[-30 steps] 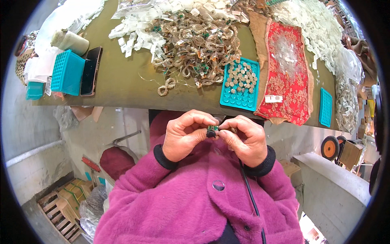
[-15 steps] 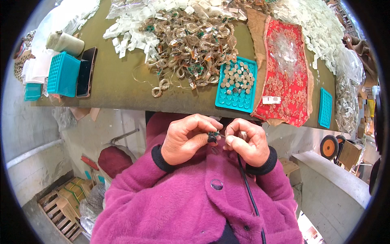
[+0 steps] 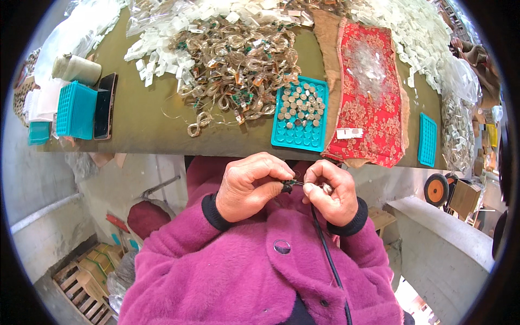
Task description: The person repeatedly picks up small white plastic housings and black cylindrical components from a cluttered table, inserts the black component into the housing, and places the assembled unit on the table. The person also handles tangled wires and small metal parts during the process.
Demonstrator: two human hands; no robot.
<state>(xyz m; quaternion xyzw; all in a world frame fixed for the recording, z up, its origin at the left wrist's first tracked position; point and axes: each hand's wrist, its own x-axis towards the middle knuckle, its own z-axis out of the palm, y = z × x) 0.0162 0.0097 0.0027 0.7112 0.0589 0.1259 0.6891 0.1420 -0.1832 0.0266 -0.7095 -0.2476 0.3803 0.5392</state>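
Observation:
In front of my chest, just below the table edge, my two hands work close together. My left hand point(image 3: 252, 187) pinches a small green circuit board point(image 3: 289, 184) with a dark part on it between thumb and fingertips. My right hand point(image 3: 333, 192) is closed, thumb against forefinger, on a thin wire-like piece point(image 3: 298, 182) reaching to the board; its far end is hidden by the fingers. Silvery round pieces point(image 3: 327, 188), resembling coin cells, show inside the curled right fingers. A black cord point(image 3: 328, 254) runs from beneath that hand down my jacket.
On the table point(image 3: 141, 119) lie a heap of coiled wire light strings point(image 3: 233, 65), a teal tray point(image 3: 276, 138) of coin cells and a red patterned cloth point(image 3: 374, 130). White plastic pieces point(image 3: 417, 43) pile up behind. Stacked teal trays point(image 3: 76, 111) and a phone point(image 3: 104, 105) stand left.
The view has shifted slightly, so the table things sit further left. Both hands keep their pinches; the board has tilted a little and the gap between the hands is slightly wider.

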